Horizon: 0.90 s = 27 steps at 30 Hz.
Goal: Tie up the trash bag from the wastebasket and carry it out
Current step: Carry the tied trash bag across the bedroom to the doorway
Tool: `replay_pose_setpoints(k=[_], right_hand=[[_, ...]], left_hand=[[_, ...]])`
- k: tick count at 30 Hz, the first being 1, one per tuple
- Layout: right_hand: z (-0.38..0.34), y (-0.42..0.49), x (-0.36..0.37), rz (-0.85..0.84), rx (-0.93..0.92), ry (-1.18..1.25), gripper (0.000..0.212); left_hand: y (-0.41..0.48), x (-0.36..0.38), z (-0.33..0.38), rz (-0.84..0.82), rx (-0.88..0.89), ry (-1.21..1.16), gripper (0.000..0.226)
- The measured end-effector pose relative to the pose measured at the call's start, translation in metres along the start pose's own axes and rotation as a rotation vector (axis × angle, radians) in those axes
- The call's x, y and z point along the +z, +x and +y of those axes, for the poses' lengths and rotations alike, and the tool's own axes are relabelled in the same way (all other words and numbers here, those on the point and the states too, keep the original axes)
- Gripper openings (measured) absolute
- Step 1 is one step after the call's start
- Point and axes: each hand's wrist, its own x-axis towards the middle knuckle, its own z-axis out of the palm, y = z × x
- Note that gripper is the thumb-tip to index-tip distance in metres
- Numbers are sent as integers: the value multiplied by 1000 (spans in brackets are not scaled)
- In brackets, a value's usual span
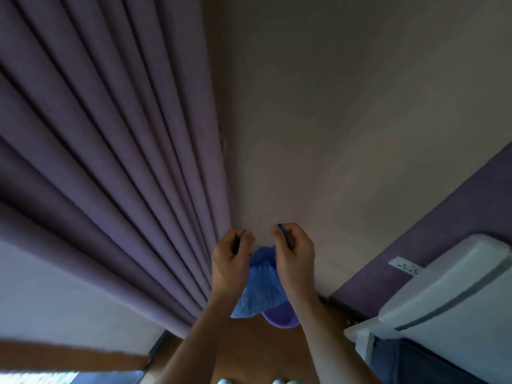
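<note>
A blue plastic trash bag (259, 289) hangs between my two hands, lifted above the purple wastebasket (279, 317), whose rim shows just below it on the floor. My left hand (230, 261) pinches one blue handle strip of the bag at its top. My right hand (293, 256) pinches the other strip, a short gap away. The bag's neck is bunched between my wrists. The lower part of the bag is partly hidden behind my forearms.
Purple pleated curtains (110, 162) fill the left side. A beige wall (332, 134) is straight ahead. A white piece of furniture (448, 295) stands at the right, with a wall socket (404, 266) above it. Wooden floor (271, 353) lies below.
</note>
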Motion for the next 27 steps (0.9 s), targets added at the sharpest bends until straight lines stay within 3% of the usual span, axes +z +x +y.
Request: replay_pose_setpoints(k=[12, 27], right_hand=[[12, -29, 31, -541, -76, 107, 22], [-27, -224, 98, -1226, -95, 236, 17]], left_hand=[[-77, -31, -12, 588, -191, 43, 32], [-266, -150, -10, 1247, -259, 159, 30]])
